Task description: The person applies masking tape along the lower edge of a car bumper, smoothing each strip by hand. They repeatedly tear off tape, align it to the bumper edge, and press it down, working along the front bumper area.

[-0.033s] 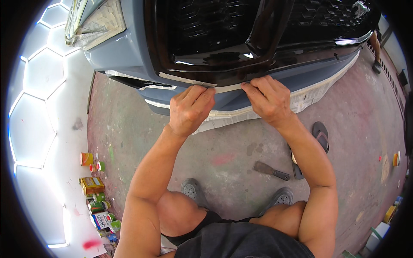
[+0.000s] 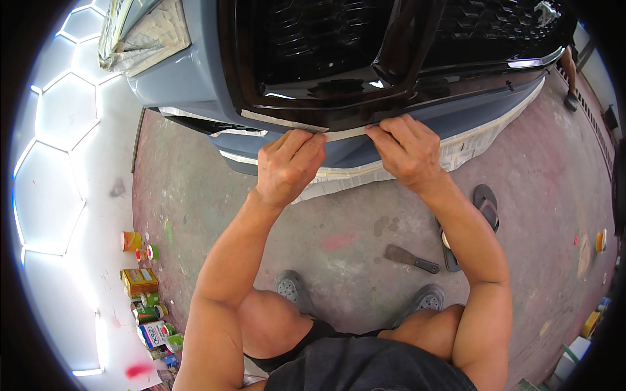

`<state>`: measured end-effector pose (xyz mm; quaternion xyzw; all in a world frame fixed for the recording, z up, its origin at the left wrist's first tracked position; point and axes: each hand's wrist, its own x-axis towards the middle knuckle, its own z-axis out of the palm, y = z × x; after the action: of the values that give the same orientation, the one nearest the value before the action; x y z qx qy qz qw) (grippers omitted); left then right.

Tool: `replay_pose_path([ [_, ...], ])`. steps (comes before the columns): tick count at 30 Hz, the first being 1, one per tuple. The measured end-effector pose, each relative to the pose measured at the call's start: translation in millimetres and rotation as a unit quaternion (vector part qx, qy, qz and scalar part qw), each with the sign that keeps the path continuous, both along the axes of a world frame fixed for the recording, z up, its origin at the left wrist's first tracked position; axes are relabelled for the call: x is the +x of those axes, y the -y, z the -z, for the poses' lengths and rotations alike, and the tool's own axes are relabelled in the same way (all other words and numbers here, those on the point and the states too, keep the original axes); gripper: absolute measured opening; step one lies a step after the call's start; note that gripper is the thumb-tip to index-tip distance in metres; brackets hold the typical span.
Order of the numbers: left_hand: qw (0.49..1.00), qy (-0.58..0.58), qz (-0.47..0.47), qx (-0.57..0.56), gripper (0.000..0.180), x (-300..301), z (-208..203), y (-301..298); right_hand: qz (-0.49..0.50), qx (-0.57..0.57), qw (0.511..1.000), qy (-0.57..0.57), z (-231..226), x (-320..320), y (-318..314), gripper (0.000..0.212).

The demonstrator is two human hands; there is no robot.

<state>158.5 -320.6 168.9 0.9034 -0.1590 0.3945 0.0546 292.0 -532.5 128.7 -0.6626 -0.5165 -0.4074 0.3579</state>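
Observation:
A strip of pale masking tape (image 2: pixel 346 134) is stretched between my two hands along the lower edge of the car's glossy black grille (image 2: pixel 326 58). My left hand (image 2: pixel 291 161) pinches the tape with fingers closed. My right hand (image 2: pixel 409 150) pinches it a short way to the right, also closed. Another length of tape (image 2: pixel 280 122) lies on the edge above my left hand. The bumper (image 2: pixel 352 153) below is grey-blue, and paper masking (image 2: pixel 469 148) hangs along its bottom edge.
A scraper (image 2: pixel 411 259) and dark flip-flops (image 2: pixel 485 207) lie on the stained floor by my right arm. Paint cans (image 2: pixel 149 313) stand along the left wall. Masking paper (image 2: pixel 156 36) covers the car's left corner. Another person's leg (image 2: pixel 568 72) shows at the far right.

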Motion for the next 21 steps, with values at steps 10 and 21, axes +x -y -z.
replay_pose_path([
  [10, 1.000, -0.005, 0.005, -0.006, 0.024, 5.8, -2.7, 0.2, 0.020, 0.002, 1.000, 0.020, 3.9, 8.7, -1.1, 0.026],
  [21, 1.000, -0.004, -0.002, -0.010, 0.024, 6.5, -3.4, -0.7, 0.015, 0.003, 1.000, 0.021, 5.5, 9.3, -4.5, 0.026],
])
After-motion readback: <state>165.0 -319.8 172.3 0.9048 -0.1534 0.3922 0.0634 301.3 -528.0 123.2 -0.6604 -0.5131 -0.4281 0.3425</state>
